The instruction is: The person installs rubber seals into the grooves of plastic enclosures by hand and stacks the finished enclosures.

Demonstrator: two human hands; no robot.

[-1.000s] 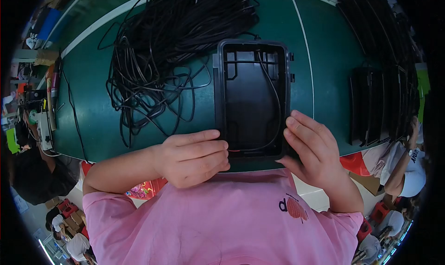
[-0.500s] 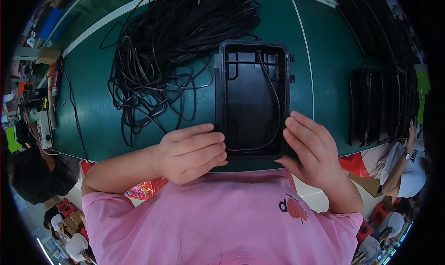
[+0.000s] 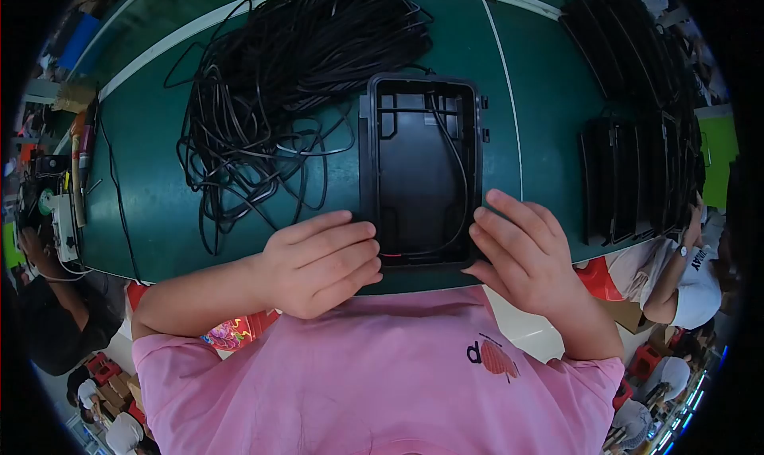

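Note:
An open black plastic box [image 3: 420, 172] lies in front of me, its inside facing up. A thin black cable [image 3: 459, 156] runs down along the right inside of the box, and a bit of red shows at the bottom left. My left hand [image 3: 325, 264] is closed at the lower left edge, fingers over the rim and thumb hidden. At the lower right edge my right hand [image 3: 521, 252] grips with its fingertips on the side wall and its thumb near the bottom corner. Hinge-like lugs stick out of the upper right side.
A big tangle of black cable [image 3: 278, 97] covers the green table [image 3: 151, 176] at the upper left. Several black box parts [image 3: 629, 176] are stacked on the right. Tools [image 3: 83, 148] and a white device [image 3: 64, 224] sit at the left edge. Other people work on both sides.
The view has shifted slightly, so the table's contents appear a little further left. Both hands stay at the box's lower edges; the right index finger looks slightly more lifted.

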